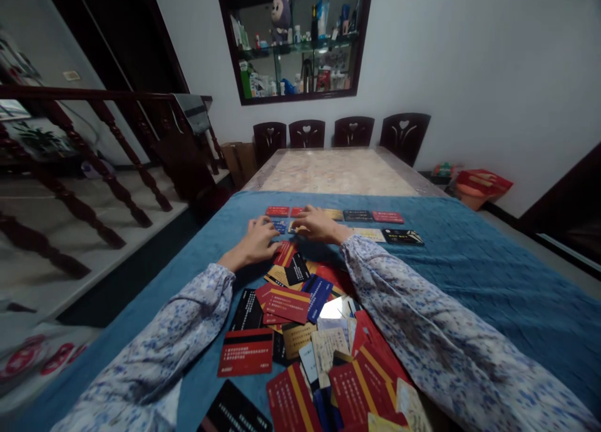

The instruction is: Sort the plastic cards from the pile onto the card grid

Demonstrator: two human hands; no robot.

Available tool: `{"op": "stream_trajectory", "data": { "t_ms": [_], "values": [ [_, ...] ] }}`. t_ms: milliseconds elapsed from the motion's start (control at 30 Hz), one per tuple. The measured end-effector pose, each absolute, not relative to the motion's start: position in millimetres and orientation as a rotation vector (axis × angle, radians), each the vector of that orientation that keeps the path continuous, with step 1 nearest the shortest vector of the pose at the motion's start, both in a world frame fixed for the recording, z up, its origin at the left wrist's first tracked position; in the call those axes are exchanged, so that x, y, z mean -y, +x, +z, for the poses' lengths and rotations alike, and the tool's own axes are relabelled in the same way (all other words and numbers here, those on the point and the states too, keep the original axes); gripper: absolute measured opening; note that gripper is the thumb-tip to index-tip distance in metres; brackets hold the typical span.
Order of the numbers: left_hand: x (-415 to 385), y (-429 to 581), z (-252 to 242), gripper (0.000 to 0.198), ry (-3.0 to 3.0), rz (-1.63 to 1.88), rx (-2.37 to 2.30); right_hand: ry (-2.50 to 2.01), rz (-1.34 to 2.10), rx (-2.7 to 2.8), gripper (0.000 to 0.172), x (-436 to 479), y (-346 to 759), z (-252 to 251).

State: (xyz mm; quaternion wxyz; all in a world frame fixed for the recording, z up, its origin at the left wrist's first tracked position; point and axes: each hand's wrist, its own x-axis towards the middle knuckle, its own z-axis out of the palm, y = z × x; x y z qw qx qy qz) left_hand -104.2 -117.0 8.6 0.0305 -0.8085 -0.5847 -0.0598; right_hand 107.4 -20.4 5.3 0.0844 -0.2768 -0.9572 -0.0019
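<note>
Both my arms reach forward over a blue cloth (469, 257) on a long table. My left hand (256, 239) rests with curled fingers on a blue card (280, 226) in a laid-out row. My right hand (315, 224) lies next to it, fingers bent down onto the cards of the same row; what is under them is hidden. Two short rows of cards lie there: red ones (277, 211), a dark one (357, 215), a red one (387, 216), a pale one (370, 233) and a black one (402, 236). A loose heap of cards (300, 332) lies between my forearms.
Beyond the cloth the bare marble tabletop (335, 169) runs to several dark chairs (353, 130) at the wall. A glass wall cabinet (295, 41) hangs above. A wooden stair railing (94, 144) stands left, and red boxes (479, 185) lie on the floor right.
</note>
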Motion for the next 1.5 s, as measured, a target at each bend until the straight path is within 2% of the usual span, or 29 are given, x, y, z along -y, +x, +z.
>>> {"op": "stream_trajectory", "data": {
  "t_ms": [133,333,467,867,1133,1500],
  "values": [
    [139.0,-90.3,8.4,0.028,-2.479,-0.088,1.812,-0.755,0.016,2.898,0.032,34.7,101.3,-3.6],
    [155.6,-73.9,3.9,0.045,-2.416,0.06,1.816,-0.819,0.029,2.916,0.032,49.5,96.4,-13.6],
    [158.7,-70.1,2.8,0.049,-2.362,0.094,1.882,-0.794,0.005,2.954,0.029,52.6,96.5,-15.1],
    [161.9,-64.7,9.4,0.036,-2.384,0.122,2.008,-0.704,0.012,2.955,0.037,50.2,95.8,-21.9],
    [161.3,-62.1,7.5,0.024,-2.348,0.072,2.034,-0.612,-0.016,2.956,0.032,42.8,95.8,-31.2],
    [151.7,-82.7,3.4,0.028,-2.399,-0.012,2.027,-0.379,0.086,2.865,0.028,39.3,99.0,-32.1]
  ]
}}
